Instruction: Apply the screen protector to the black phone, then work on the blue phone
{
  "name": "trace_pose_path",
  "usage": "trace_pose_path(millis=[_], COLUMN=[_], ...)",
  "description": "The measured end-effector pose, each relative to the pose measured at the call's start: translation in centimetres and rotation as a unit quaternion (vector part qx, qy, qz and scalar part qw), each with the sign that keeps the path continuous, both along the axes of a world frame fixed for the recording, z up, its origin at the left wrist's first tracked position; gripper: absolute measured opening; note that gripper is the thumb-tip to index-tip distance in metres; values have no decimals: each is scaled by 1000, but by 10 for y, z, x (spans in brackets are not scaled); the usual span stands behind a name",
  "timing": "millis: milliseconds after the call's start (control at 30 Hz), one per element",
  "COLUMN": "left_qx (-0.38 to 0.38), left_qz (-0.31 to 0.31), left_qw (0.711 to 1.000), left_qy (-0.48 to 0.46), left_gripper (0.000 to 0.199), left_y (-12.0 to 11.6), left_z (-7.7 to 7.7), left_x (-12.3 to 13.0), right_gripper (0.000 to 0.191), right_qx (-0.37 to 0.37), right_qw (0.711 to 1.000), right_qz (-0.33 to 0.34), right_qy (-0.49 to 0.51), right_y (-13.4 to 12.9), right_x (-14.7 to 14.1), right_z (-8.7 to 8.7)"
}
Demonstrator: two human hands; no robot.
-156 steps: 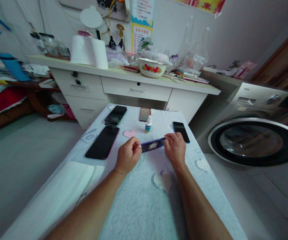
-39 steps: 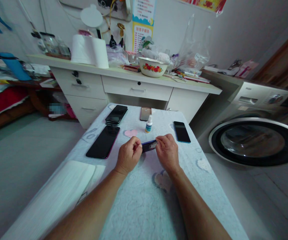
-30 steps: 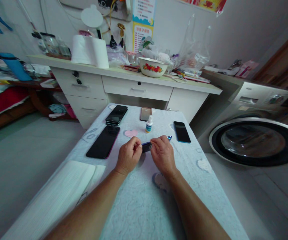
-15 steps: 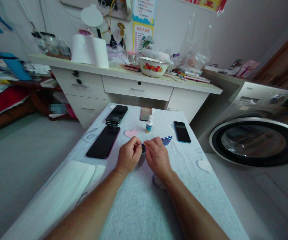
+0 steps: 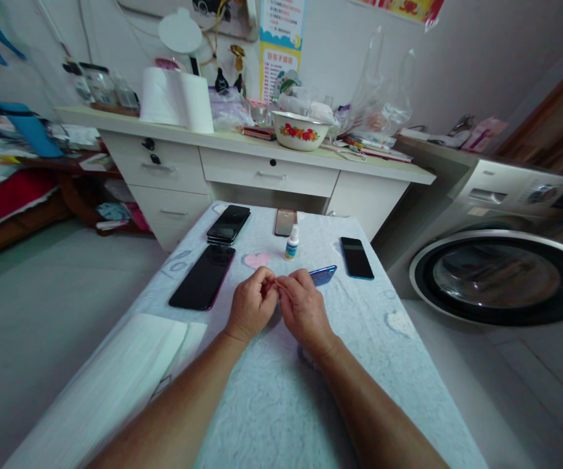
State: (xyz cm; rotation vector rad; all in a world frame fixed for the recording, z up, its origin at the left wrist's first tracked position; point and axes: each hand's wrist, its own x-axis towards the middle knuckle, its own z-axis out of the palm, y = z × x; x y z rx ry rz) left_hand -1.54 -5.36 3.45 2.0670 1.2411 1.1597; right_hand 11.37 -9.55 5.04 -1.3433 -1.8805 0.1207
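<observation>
Over the middle of the cloth-covered table my left hand (image 5: 252,305) and my right hand (image 5: 305,309) meet fingertip to fingertip. Both are closed in a pinch, and whatever sits between the fingers is too small or hidden to make out. A blue phone (image 5: 323,275) shows its far end just beyond my right hand; the rest of it is hidden behind the hands. Past the knuckles stand a small white spray bottle (image 5: 291,243) with a blue and yellow label and, to its left, a pink heart-shaped piece (image 5: 256,260).
A large dark phone (image 5: 203,277) lies to the left, with stacked phones (image 5: 229,223) behind it. Another phone (image 5: 357,258) is at the right, and a brownish one (image 5: 286,222) at the far edge. Folded white cloth (image 5: 129,365) covers the near left. A washing machine (image 5: 496,202) stands at right.
My right hand has shifted slightly left, closing the gap to my left hand. The dark part seen between the hands before is now covered. The phones and bottle stay put.
</observation>
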Motion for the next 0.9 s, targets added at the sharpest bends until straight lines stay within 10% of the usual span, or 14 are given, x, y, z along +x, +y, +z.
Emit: trace_pose_path(millis=[900], left_qx=[-5], left_qz=[8], left_qw=[1000], left_qy=[0], left_gripper=[3], left_y=[-1], left_z=[2], left_x=[2], right_gripper=[23], right_qx=[26], right_qw=[998], right_qz=[-52], right_qy=[-8], right_y=[5], right_x=[12], right_z=[-2])
